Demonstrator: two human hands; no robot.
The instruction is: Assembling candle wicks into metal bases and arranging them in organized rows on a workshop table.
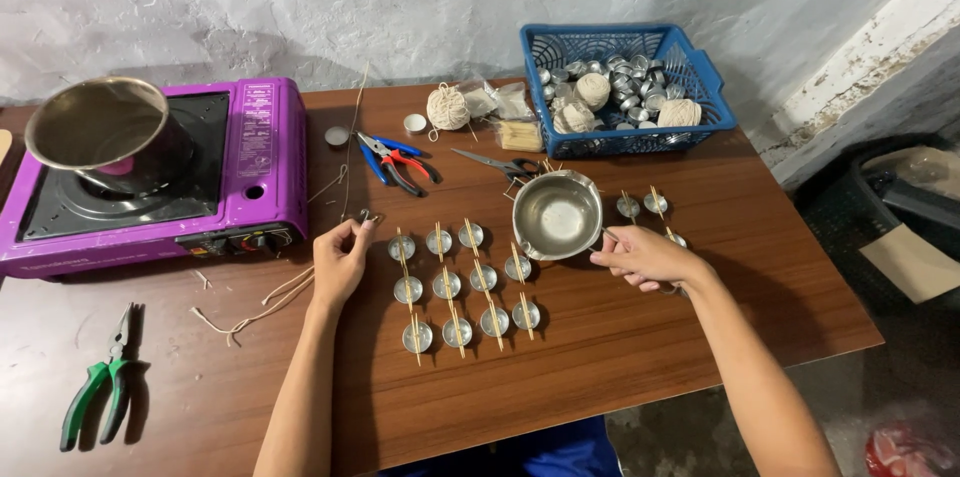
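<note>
The left hand (340,259) rests on the brown worktop (620,357), fingers curled shut, pinching a small metal piece (368,218) together with the end of a pale string (262,309) that trails off to the left across the wood. The right hand (645,255) is closed around the handle of a small steel pot (557,214), which sits on the worktop just beside the hand (the handle itself is mostly hidden by the fingers).

Between the two hands lie rows of little round metal cups (447,284), with thin wooden sticks (484,286) laid across them. A few more cups (641,205) sit behind the right hand.

At the far left a purple portable stove (255,167) carries a larger steel pot (98,127). Green-handled pliers (102,389) lie near the front left edge. Behind the cups are red-and-blue pliers (397,159), scissors (500,165) and a ball of twine (447,108). A blue basket (700,72) at the back right holds more cups and twine balls.
</note>
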